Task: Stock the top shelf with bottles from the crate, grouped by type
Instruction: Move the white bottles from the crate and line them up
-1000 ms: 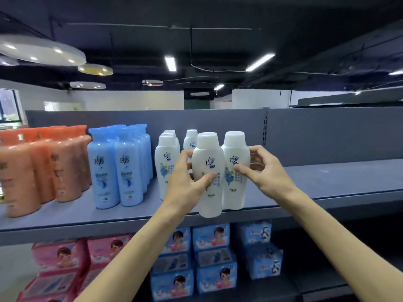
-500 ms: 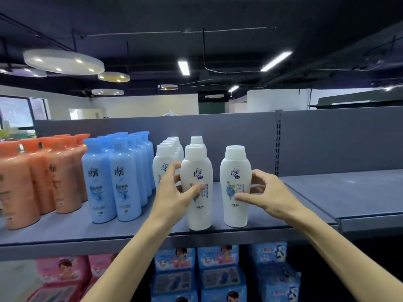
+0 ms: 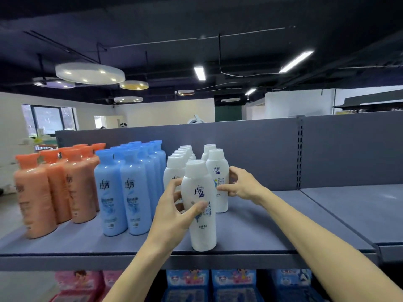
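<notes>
A grey metal top shelf (image 3: 250,234) under a dark ceiling (image 3: 196,16) carries orange, blue and white plastic bottles. The left hand (image 3: 174,212) grips the front white bottle (image 3: 201,205); at its one o'clock the right hand (image 3: 242,184) grips another white bottle (image 3: 218,171).

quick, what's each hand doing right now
Left hand: grips the front white bottle, standing on the top shelf.
Right hand: grips the white bottle behind it.

White bottles (image 3: 200,205) look like smooth plastic with a soft sheen; blue bottles (image 3: 122,192) likewise, slightly glossier; orange bottles (image 3: 54,188) semi-glossy plastic; the grey shelf (image 3: 250,238) appears matt painted metal.
</notes>
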